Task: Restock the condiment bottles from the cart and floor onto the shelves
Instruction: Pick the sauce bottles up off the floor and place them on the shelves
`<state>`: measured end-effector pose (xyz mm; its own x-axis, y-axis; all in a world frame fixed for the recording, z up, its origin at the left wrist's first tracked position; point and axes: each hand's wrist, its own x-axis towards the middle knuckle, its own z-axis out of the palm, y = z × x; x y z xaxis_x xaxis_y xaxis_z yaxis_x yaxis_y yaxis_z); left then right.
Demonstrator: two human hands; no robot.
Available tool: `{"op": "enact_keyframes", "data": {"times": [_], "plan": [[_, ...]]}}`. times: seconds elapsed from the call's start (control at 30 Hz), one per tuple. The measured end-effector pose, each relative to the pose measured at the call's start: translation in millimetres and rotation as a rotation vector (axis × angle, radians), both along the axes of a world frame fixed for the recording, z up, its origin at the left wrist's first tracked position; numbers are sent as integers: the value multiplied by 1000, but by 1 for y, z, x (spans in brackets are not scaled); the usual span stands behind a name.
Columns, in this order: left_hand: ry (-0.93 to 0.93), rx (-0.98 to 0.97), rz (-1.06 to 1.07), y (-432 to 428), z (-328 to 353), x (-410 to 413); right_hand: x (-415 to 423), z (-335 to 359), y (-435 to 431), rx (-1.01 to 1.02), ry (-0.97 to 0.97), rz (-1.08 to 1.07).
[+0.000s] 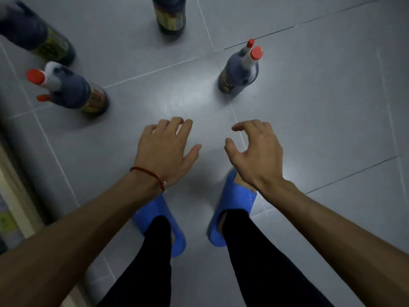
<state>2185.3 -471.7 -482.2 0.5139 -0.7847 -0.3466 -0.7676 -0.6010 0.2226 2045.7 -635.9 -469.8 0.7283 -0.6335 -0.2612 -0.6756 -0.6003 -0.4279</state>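
Hovering Over Floor Stock

Left hand (164, 149) and right hand (254, 151) hang above the tiled floor (309, 96), both empty, fingers loosely bent and spread apart. Four dark bottles stand on the tiles ahead, clear of both hands: right bottle (239, 72) and left bottle (77, 91), red-capped; far-left bottle (37, 34) and top bottle (170, 16), cropped.

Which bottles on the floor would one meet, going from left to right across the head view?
blurred bottle at the left edge → left red-capped bottle → bottle cut off by the top edge → right red-capped bottle
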Motion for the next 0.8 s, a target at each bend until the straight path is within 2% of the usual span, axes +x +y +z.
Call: {"op": "enact_keyframes", "data": {"times": [0.17, 0.37, 0.57, 0.8], "plan": [[-72, -53, -22, -25, -97, 29, 14, -100, -27, -112, -66, -34], [-161, -161, -5, -54, -172, 72, 31, -174, -56, -231, -187, -134], [-227, -241, 11, -69, -191, 93, 52, -210, -71, -198, -439, -318], [-257, -274, 63, -70, -168, 85, 85, -209, -87, 7, -567, -453]]}}
